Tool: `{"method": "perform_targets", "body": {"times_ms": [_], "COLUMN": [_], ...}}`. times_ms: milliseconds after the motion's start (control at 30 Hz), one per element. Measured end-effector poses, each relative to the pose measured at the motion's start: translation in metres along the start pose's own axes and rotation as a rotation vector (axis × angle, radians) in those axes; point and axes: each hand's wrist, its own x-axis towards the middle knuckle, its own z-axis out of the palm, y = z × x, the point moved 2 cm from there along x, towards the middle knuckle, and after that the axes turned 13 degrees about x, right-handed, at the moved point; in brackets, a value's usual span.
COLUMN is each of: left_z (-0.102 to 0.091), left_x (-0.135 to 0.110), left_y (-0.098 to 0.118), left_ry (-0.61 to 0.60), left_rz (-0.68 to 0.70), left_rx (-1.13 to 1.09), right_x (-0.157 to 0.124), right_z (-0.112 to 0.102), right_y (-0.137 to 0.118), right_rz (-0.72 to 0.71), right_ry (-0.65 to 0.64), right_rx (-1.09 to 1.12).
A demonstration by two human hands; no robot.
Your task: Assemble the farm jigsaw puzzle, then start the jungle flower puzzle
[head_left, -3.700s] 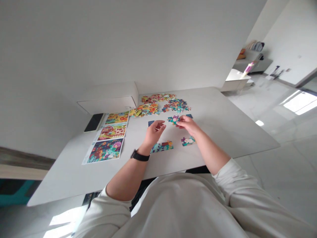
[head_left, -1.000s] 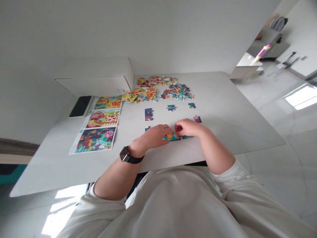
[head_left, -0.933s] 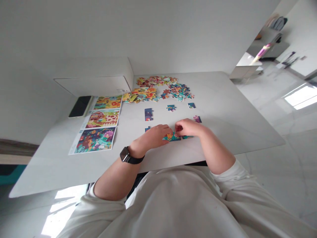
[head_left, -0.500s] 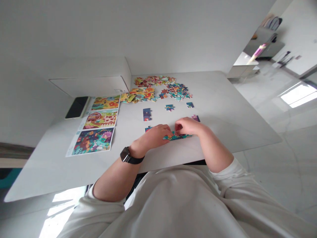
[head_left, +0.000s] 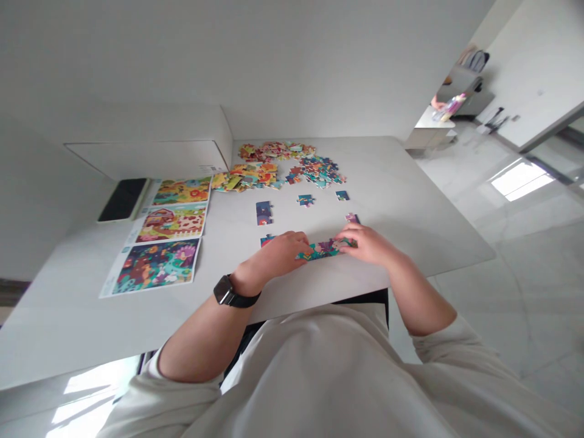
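A row of joined jigsaw pieces (head_left: 325,247) in teal, purple and green lies near the table's front edge. My left hand (head_left: 285,250), with a black watch on its wrist, has its bent fingers on the left end of the row. At the opposite end my right hand (head_left: 367,243) grips the row between thumb and fingers. A dark piece (head_left: 267,239) pokes out behind my left hand. Just beyond my right fingers is a pink-purple piece (head_left: 351,217). Farther back sit a tall navy piece (head_left: 263,213) and two blue pieces, one central (head_left: 305,199) and one farther right (head_left: 342,195).
Heaps of loose pieces, blue (head_left: 322,171), yellow (head_left: 249,175) and red (head_left: 274,150), lie at the back. On the left are a picture sheet (head_left: 157,266), a phone (head_left: 123,199) and a white box (head_left: 146,159). A wall bounds the table behind.
My right hand has moved rightward along the row, uncovering its purple middle. My left hand stays at the left end. The whole view has shifted slightly.
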Motion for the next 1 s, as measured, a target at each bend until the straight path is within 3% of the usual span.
{"method": "perform_targets", "body": {"times_ms": [300, 767, 1000], "left_z": [-0.005, -0.003, -0.004], "left_x": [0.002, 0.002, 0.002], "left_y": [0.0, 0.003, 0.004], "left_ry": [0.0, -0.008, -0.011], "left_rz": [0.02, 0.009, 0.012], "left_rx": [-0.032, 0.025, 0.069], "right_x": [-0.016, -0.02, -0.027], "right_z": [0.029, 0.032, 0.031], "right_y": [0.005, -0.003, -0.007], "right_rz": [-0.024, -0.057, -0.092], "right_ry": [0.09, 0.045, -0.002], "right_rx": [0.015, -0.212, -0.205]}}
